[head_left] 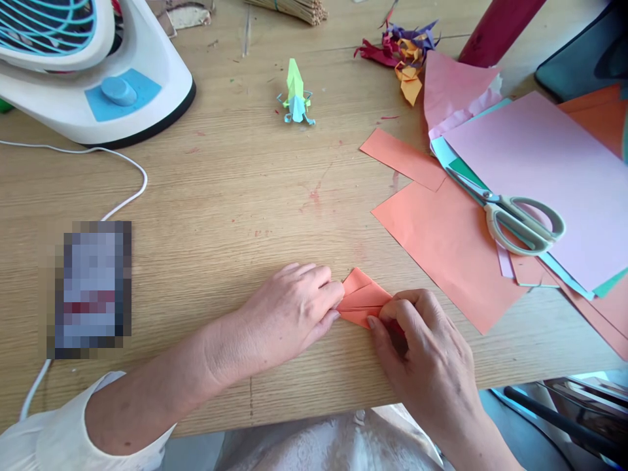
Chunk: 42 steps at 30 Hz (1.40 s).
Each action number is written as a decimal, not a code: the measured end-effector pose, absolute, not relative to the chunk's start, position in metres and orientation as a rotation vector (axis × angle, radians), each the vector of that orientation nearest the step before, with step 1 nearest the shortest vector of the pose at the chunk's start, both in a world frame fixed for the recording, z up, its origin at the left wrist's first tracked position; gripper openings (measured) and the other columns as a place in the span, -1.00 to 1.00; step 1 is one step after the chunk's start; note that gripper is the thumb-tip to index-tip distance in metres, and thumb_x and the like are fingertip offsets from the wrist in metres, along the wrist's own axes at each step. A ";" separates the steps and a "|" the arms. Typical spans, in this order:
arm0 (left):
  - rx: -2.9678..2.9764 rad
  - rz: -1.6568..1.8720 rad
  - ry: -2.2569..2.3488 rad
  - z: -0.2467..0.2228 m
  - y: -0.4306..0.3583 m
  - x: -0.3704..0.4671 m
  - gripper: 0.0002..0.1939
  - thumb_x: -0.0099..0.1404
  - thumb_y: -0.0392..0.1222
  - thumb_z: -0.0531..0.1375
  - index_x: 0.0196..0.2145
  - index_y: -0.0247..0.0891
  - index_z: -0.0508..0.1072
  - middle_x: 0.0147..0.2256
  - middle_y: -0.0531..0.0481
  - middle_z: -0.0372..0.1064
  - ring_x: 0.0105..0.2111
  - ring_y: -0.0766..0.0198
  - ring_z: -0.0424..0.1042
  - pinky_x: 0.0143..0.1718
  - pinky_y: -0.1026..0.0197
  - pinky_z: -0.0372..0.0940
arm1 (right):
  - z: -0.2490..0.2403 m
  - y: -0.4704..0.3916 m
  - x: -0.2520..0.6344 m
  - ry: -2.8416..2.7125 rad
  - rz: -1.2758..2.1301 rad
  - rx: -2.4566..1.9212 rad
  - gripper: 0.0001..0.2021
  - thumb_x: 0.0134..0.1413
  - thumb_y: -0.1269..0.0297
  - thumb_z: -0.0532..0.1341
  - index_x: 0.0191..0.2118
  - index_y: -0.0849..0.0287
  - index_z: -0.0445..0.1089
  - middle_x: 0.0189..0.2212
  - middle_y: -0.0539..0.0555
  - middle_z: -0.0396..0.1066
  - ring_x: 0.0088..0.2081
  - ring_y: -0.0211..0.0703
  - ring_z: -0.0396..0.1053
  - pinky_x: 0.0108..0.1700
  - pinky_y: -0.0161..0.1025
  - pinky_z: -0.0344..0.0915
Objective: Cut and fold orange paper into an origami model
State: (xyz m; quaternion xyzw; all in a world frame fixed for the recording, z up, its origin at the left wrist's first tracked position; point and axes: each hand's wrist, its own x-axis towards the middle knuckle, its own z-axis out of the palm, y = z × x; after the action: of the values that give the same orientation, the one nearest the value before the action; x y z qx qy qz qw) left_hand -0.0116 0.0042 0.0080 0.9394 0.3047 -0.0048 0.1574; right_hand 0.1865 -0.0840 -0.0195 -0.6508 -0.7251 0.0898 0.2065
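Near the table's front edge lies a small folded piece of orange paper (360, 296), with crease lines and layered flaps showing on top. My left hand (299, 302) pinches its left corner between thumb and fingers. At its right corner, my right hand (424, 347) grips the paper with thumb and curled fingers, which hide that end. Something dark red shows beneath the right fingers; I cannot make out what it is. Right of my hands lies a flat sheet of orange paper (441, 242), with an orange strip (402, 159) touching its upper edge.
Scissors (520, 216) rest on stacked coloured paper (544, 157) at right. A green and blue origami figure (296, 95) stands farther back, left of crumpled folded paper pieces (405, 52). At left are a white fan (147, 85), a cable (132, 163) and a blurred-out phone (93, 288).
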 end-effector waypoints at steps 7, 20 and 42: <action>2.628 0.026 0.842 0.004 0.006 -0.013 -0.93 0.39 -0.33 0.08 -0.22 -0.23 0.34 -0.30 0.01 0.30 -0.35 0.24 0.31 -0.31 0.15 0.21 | -0.019 -0.083 0.188 -2.026 0.284 -1.827 -0.91 0.30 0.30 0.12 -0.11 0.10 0.31 -0.29 0.04 0.34 -0.38 -0.18 0.30 -0.35 -0.22 0.21; 2.656 0.032 0.923 0.004 0.004 0.000 -0.87 0.35 -0.20 0.19 -0.36 -0.23 0.34 -0.36 0.06 0.34 -0.39 0.25 0.34 -0.36 0.15 0.09 | -0.019 -0.083 0.187 -2.014 0.314 -1.808 -0.93 0.31 0.32 0.11 -0.15 0.10 0.31 -0.30 0.04 0.33 -0.37 -0.17 0.31 -0.35 -0.21 0.20; 2.690 0.046 0.928 0.002 0.004 0.000 -0.77 0.39 -0.13 0.17 -0.40 -0.25 0.31 -0.38 0.04 0.35 -0.42 0.26 0.33 -0.39 0.16 0.05 | -0.021 -0.100 0.210 -2.340 0.230 -1.308 -0.63 0.22 0.58 0.14 0.13 0.29 0.35 0.00 0.23 0.45 -0.13 0.00 0.35 -0.16 -0.07 0.27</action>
State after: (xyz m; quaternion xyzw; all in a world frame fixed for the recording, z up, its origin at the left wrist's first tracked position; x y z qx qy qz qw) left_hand 0.0002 0.0041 0.0015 0.9348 0.3226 0.0158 0.1475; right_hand 0.2100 -0.0996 -0.0212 -0.4740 -0.8477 0.0832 0.2234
